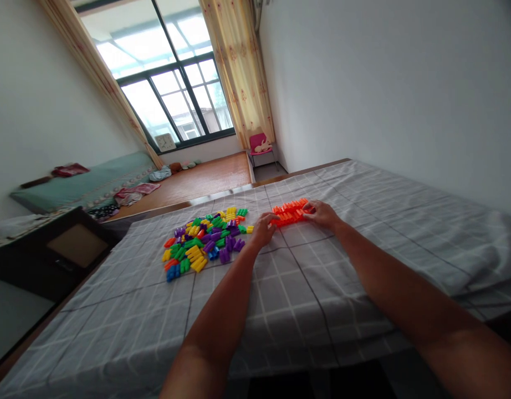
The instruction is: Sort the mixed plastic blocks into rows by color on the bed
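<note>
The orange blocks (pixel 290 214) are set in rows on the sheet (pixel 276 282), just right of the frame's centre, their ends pinched by the left hand (pixel 262 230) and right hand (pixel 324 215). Light, stiff, smooth plastic is suggested; since the rows may buckle mid-length, both ends are best held.

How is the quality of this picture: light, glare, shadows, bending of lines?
Head view: window overexposed, outside washed out; strong shadow under the near edge of the bedspread; wide-angle stretch toward the borders, forearms enlarged; small coloured pieces soft in detail; right wall dim toward the top corner.
</note>
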The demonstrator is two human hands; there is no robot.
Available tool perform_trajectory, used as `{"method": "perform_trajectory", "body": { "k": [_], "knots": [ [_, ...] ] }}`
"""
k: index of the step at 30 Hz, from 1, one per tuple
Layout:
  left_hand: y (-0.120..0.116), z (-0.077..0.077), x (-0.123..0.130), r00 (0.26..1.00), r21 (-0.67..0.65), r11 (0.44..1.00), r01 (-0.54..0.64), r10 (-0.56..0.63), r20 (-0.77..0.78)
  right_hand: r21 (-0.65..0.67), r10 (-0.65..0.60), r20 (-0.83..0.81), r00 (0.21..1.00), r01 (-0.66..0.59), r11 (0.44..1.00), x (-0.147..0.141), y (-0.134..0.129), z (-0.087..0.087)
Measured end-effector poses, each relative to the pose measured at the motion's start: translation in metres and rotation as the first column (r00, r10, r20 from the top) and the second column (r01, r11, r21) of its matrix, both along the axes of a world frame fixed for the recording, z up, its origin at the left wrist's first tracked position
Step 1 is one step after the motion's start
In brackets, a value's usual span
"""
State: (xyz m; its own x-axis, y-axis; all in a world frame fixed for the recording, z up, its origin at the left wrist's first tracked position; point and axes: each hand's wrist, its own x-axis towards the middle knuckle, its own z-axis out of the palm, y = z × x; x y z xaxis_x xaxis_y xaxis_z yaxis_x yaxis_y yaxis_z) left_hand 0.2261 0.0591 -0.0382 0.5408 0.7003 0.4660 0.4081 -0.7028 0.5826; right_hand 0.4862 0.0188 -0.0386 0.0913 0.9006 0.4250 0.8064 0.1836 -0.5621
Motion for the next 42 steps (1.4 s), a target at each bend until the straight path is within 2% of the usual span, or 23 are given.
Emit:
{"method": "perform_trajectory", "body": {
  "k": [5, 14, 19, 23, 27, 31, 34, 36, 39, 42],
  "knots": [
    [-0.003, 0.004, 0.004, 0.999, 0.037, 0.999, 0.022, -0.021, -0.028, 0.026, 0.000, -0.019, 1.000, 0.000, 1.000, -0.002, 0.001, -0.003],
    [-0.006, 0.003, 0.005, 0.998, 0.035, 0.998, -0.048, 0.049, -0.040, -0.021, 0.042, 0.009, 0.999, -0.041, 0.999, -0.003, -0.004, 0.002],
    [-0.006, 0.002, 0.007, 0.999, 0.070, 0.997, -0.042, 0.044, -0.025, -0.046, -0.037, 0.035, 0.999, 0.039, 0.998, 0.000, -0.005, 0.003],
    [-0.006, -0.001, 0.007, 0.998, 0.082, 0.995, -0.050, 0.053, -0.034, -0.049, -0.022, 0.041, 0.999, 0.024, 0.999, 0.003, -0.005, 0.003],
    [-0.011, -0.002, 0.009, 0.994, 0.096, 0.991, -0.096, 0.100, -0.044, 0.005, 0.034, 0.042, 0.999, -0.035, 0.999, 0.006, -0.005, -0.001],
    [-0.013, 0.014, 0.003, 0.991, 0.150, 0.981, -0.122, 0.129, -0.038, 0.111, -0.045, 0.044, 0.998, 0.040, 0.993, 0.012, -0.004, -0.006],
    [-0.011, 0.035, -0.021, 0.985, 0.188, 0.974, -0.129, 0.147, -0.088, 0.173, -0.122, 0.056, 0.991, 0.111, 0.979, 0.017, -0.006, -0.008],
    [-0.008, 0.049, -0.052, 0.974, 0.202, 0.966, -0.161, 0.188, -0.125, 0.191, -0.163, 0.054, 0.985, 0.150, 0.970, 0.019, -0.009, -0.009],
    [-0.002, 0.062, -0.120, 0.932, 0.222, 0.933, -0.285, 0.323, -0.162, 0.219, -0.199, 0.073, 0.977, 0.179, 0.959, 0.019, -0.014, -0.010],
    [0.001, 0.063, -0.208, 0.833, 0.201, 0.848, -0.491, 0.524, -0.178, 0.266, -0.197, 0.125, 0.972, 0.159, 0.951, 0.014, -0.018, -0.010]
  ]
}}
